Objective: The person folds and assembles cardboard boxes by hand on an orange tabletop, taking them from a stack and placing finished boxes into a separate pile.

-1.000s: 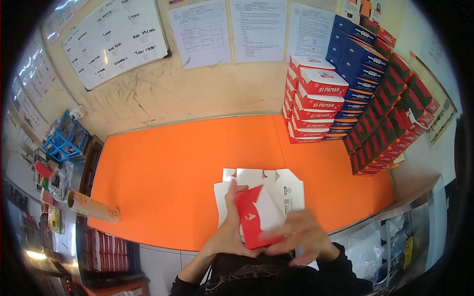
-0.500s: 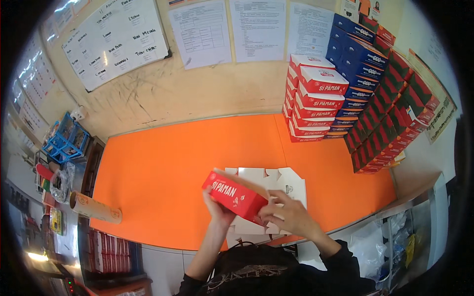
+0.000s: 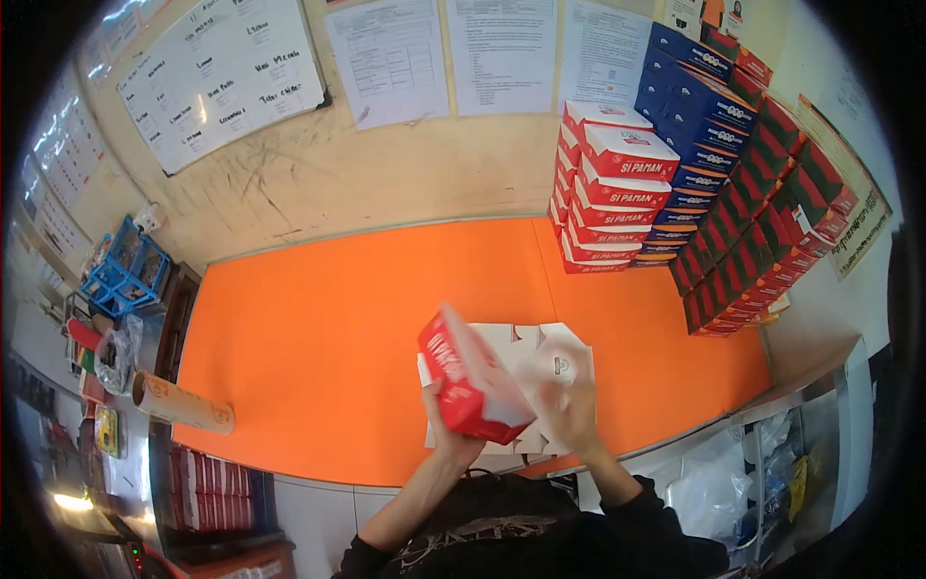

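Note:
A red and white folding carton is tilted above the near middle of the table, its white lid side facing right. My left hand grips it from below at its near left end. Just right of the carton, my right hand is smeared by motion, so its fingers cannot be made out; whether it touches the carton is unclear. Beneath both hands lie flat, unfolded white carton blanks with cut-out edges, partly hidden by the carton and my hands.
Stacks of folded cartons line the table's far right: red and white ones, blue ones and red and black ones. On the orange table, a brown cardboard tube lies at the left edge. A blue basket stands beyond it.
The carton has been turned so that it stands more upright, its white side now showing. My right hand has come away from its right end, moving slightly right.

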The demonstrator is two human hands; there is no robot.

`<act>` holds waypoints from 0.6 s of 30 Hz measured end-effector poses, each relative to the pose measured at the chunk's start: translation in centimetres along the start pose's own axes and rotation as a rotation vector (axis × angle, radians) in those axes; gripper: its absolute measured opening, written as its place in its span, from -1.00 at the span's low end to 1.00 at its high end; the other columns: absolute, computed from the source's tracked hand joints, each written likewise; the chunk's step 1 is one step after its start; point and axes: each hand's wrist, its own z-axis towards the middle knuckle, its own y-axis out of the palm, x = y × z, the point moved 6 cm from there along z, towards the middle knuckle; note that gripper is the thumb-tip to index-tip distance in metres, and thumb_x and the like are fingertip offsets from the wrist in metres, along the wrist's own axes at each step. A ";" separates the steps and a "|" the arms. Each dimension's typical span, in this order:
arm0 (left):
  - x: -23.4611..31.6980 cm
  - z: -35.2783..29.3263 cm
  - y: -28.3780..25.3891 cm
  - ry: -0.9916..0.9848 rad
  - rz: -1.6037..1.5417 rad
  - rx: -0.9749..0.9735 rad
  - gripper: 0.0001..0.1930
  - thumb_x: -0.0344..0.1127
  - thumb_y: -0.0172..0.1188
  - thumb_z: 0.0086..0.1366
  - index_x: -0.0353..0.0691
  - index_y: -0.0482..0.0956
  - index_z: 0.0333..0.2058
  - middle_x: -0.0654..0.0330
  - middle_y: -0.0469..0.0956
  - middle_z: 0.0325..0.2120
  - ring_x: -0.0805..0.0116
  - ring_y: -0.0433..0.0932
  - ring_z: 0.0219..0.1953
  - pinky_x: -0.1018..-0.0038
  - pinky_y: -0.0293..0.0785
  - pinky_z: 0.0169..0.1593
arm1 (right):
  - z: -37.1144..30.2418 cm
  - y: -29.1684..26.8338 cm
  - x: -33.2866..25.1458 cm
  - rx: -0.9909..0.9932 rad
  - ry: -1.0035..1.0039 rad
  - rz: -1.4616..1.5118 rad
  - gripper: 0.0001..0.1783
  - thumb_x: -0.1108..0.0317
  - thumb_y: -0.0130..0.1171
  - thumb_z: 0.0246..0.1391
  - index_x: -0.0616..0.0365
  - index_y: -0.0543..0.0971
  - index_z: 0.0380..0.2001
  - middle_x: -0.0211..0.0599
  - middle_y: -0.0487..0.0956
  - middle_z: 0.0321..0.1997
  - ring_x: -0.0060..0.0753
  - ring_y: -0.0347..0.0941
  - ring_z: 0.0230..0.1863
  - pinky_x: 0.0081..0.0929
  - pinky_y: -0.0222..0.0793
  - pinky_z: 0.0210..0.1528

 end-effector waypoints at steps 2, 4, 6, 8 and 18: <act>-0.5 -0.3 -2.7 0.036 0.690 0.218 -0.37 -0.07 -0.03 0.16 -0.18 0.14 0.18 0.05 0.39 -0.03 0.25 0.38 0.01 0.30 0.29 0.09 | -0.3 -2.3 4.3 0.443 0.475 -0.246 -0.38 0.28 0.20 -0.03 0.07 0.30 0.14 -0.03 0.35 0.08 -0.06 0.27 0.08 -0.27 0.19 0.13; -1.3 0.3 -2.1 0.006 0.812 -0.040 -0.35 -0.29 0.03 0.15 -0.20 0.05 0.22 0.01 0.40 -0.03 0.27 0.39 0.00 0.34 0.32 0.07 | -0.8 1.0 4.0 0.132 0.530 0.193 -0.33 0.23 0.19 -0.04 0.20 0.25 0.13 -0.02 0.20 0.15 -0.04 0.14 0.18 -0.23 0.05 0.21; 0.0 -1.3 1.3 0.238 1.190 0.071 -0.23 -0.32 0.13 0.06 -0.20 -0.01 0.24 -0.04 0.40 -0.02 0.24 0.41 0.00 0.36 0.38 0.01 | -2.7 1.9 3.2 0.094 0.650 0.143 -0.36 0.19 0.23 -0.08 0.19 0.29 0.05 -0.07 0.24 0.03 -0.08 0.20 0.09 -0.29 0.11 0.16; 0.0 -1.9 1.7 0.393 1.361 0.062 -0.14 -0.37 0.22 -0.07 -0.20 -0.01 0.22 -0.05 0.42 -0.07 0.17 0.46 -0.06 0.32 0.45 -0.08 | -3.8 3.0 3.1 0.073 0.726 0.288 -0.39 0.19 0.23 -0.10 0.17 0.30 0.02 -0.10 0.24 -0.04 -0.13 0.20 0.06 -0.31 0.12 0.13; -2.0 -1.3 3.2 0.271 1.906 -0.163 -0.13 -0.21 0.18 0.01 -0.13 -0.13 0.24 -0.32 0.13 0.05 -0.30 0.44 -0.15 0.12 0.44 -0.09 | -6.9 2.4 3.8 -0.183 0.690 0.324 -0.13 0.43 0.15 -0.13 0.00 0.00 0.27 -0.11 0.08 0.21 -0.17 0.00 0.27 -0.29 0.12 0.18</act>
